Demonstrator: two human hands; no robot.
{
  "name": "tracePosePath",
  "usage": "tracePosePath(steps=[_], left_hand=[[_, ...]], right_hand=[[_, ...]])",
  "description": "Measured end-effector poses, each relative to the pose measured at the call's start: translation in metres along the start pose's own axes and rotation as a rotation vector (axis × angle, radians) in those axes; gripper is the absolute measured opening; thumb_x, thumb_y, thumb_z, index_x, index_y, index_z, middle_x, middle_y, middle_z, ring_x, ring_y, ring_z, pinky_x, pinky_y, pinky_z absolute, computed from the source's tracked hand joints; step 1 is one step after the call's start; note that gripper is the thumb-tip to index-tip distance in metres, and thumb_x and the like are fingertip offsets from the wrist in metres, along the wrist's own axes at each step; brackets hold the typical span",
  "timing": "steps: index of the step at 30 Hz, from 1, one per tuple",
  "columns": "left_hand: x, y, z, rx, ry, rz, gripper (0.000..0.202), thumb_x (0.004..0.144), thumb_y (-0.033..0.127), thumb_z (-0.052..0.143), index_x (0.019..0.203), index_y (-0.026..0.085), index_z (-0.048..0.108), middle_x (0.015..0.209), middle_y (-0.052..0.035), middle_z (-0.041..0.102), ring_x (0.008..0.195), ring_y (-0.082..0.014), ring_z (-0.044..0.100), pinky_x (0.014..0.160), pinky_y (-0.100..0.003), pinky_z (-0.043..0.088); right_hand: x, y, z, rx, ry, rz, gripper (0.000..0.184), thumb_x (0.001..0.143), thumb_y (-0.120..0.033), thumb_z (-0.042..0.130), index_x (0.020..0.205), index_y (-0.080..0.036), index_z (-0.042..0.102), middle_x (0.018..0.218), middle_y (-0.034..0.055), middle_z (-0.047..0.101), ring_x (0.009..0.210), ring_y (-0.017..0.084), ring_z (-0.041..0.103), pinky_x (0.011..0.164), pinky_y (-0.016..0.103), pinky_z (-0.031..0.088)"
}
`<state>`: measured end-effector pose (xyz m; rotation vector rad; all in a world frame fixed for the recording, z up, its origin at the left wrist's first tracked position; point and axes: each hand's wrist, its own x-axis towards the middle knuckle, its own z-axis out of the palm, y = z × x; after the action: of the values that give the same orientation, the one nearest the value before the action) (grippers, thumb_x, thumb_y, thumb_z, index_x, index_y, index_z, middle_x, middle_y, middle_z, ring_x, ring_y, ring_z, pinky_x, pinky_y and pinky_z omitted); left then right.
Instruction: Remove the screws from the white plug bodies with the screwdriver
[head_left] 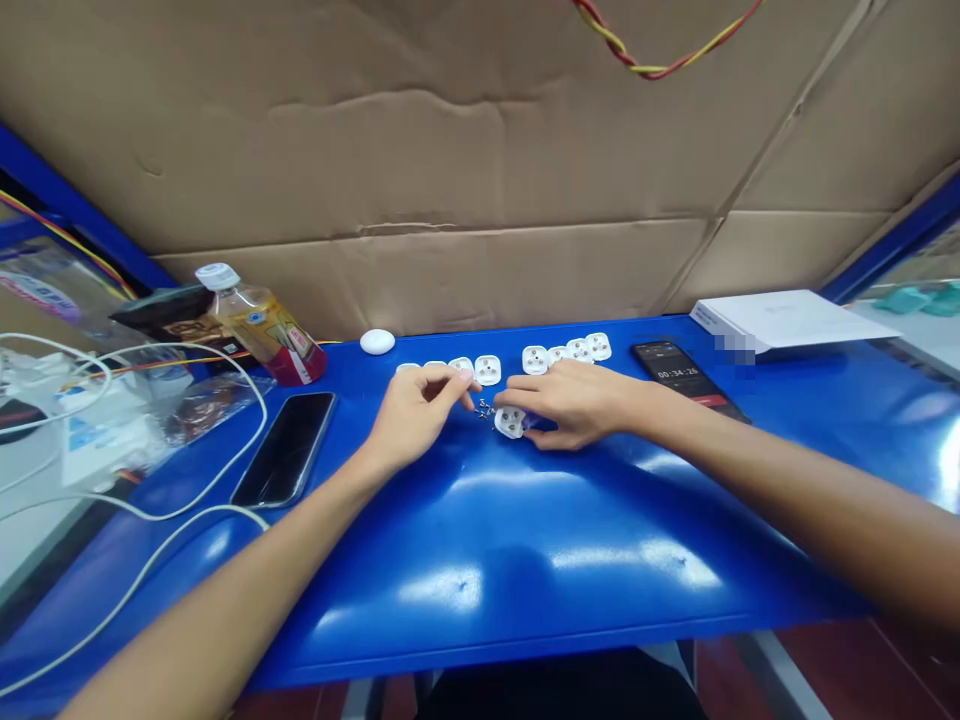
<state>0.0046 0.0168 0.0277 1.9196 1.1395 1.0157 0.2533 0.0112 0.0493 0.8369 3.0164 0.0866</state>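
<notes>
One white plug housing (510, 423), sitting on the blue tabletop (510, 590) between my hands, long axis unclear, nearer my right hand (570, 405), which is gripping it; my left hand (420, 410) is reaching tiny metal parts (485, 408), grip unclear.

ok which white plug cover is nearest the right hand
The white three-hole plug cover at the right hand, out front by itself; the other covers sit in rows further back.
</notes>
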Motion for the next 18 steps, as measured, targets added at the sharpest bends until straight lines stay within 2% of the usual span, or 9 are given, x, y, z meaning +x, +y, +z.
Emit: tracePosePath(steps=[3,9,14,18], left_hand=[[0.000,0.001,0.000,-0.001,-0.012,-0.005,0.036,0.097,0.041,0.062,0.076,0.017,0.078,0.074,-0.0043,0.075,0.072,-0.0179,0.065,0.074,-0.030,0.050],[-0.002,0.003,0.001,-0.034,-0.044,0.013,0.036,0.098,0.043,0.062,0.078,0.017,0.077,0.077,-0.0051,0.076,0.071,-0.0177,0.065,0.073,-0.030,0.050],[-0.002,0.006,0.001,-0.025,-0.043,0.006,0.035,0.097,0.042,0.062,0.081,0.016,0.079,0.077,-0.0051,0.077,0.069,-0.0173,0.064,0.067,-0.029,0.047],[-0.002,0.008,0.001,-0.018,-0.051,-0.005,0.034,0.096,0.041,0.063,0.079,0.017,0.079,0.075,-0.0047,0.076,0.065,-0.0165,0.061,0.062,-0.029,0.044]], right_hand=[[-0.004,0.010,0.004,-0.030,0.023,0.069,0.041,0.091,-0.033,0.060,0.128,-0.017,0.063,0.107,0.0107,0.075,0.073,0.021,0.063,0.058,0.032,0.030],[0.004,0.025,0.005,-0.056,-0.033,0.342,0.032,0.098,-0.042,0.051,0.114,-0.019,0.068,0.113,0.0110,0.076,0.078,0.024,0.069,0.062,0.032,0.032],[0.014,0.025,0.010,-0.050,0.004,0.426,0.037,0.103,-0.045,0.046,0.121,-0.019,0.066,0.120,0.0118,0.075,0.086,0.027,0.072,0.065,0.033,0.036],[0.018,0.027,0.016,-0.046,0.022,0.483,0.035,0.104,-0.044,0.046,0.120,-0.019,0.065,0.122,0.0128,0.075,0.091,0.028,0.072,0.067,0.033,0.039]])
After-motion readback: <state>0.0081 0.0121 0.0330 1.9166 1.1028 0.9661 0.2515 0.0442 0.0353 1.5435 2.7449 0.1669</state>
